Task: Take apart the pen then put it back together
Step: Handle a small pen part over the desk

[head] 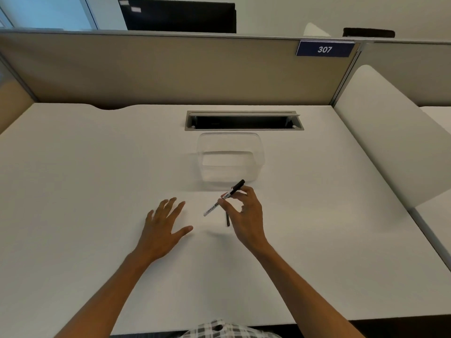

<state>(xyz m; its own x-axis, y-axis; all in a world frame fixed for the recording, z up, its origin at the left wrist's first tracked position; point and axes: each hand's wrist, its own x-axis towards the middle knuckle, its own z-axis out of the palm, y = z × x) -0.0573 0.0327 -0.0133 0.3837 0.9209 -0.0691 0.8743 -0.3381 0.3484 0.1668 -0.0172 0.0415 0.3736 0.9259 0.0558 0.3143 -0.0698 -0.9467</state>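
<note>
A white pen (pixel 212 208) with a black cap at its far end is pinched between the thumb and fingers of my right hand (pixel 246 215), held tilted above the white desk (pixel 97 191). A second thin dark pen part (pixel 227 219) lies on the desk just under that hand, partly hidden by it. My left hand (pixel 163 228) hovers flat with fingers spread to the left of the pen, holding nothing.
A clear plastic container (pixel 230 162) stands just beyond the pen. Behind it is a cable slot (pixel 244 120) in the desk, then a beige partition (pixel 170 69) with a sign reading 307. A white divider (pixel 390 142) borders the right side.
</note>
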